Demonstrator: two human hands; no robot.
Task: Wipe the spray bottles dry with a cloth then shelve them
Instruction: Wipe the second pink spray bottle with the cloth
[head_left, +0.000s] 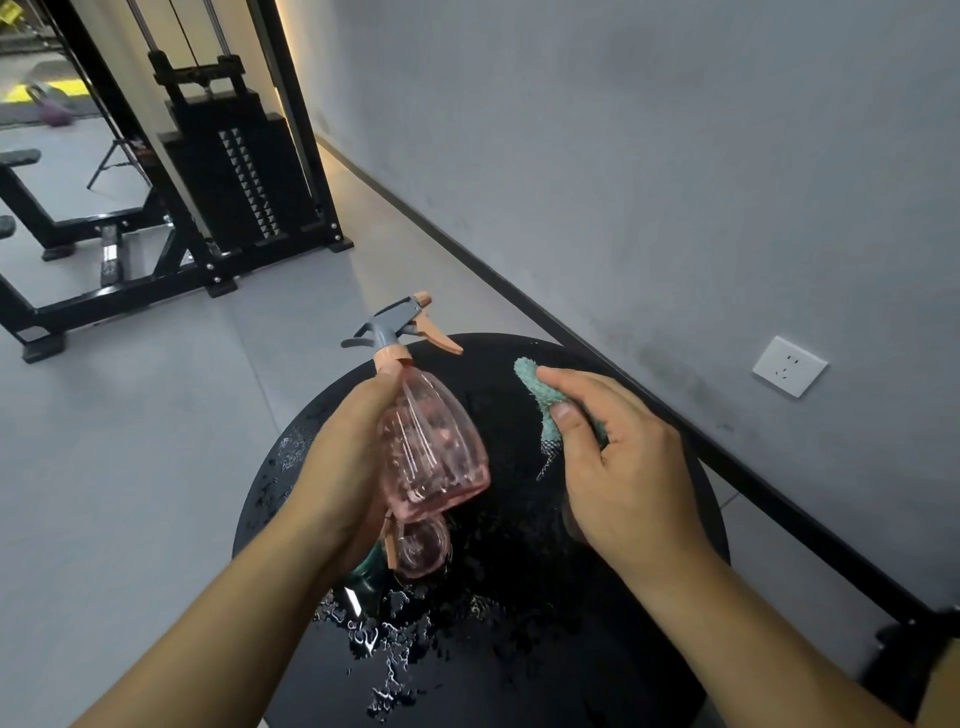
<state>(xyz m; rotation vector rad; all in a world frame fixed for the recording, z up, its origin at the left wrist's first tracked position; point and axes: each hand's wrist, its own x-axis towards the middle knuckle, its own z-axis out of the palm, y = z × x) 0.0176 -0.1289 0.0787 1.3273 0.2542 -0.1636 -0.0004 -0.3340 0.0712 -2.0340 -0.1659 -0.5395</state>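
My left hand grips a clear pink spray bottle by its side and neck, held tilted above a round black table. Its grey and orange trigger head points away from me. My right hand is closed on a teal cloth, a short way to the right of the bottle and apart from it. A second pink spray bottle lies on the table under the held one, partly hidden by my left hand. A green item beside it is mostly hidden.
Water drops and puddles cover the table's near and left parts. A grey wall with a white socket runs along the right. A black weight-stack machine stands on the grey floor at the far left.
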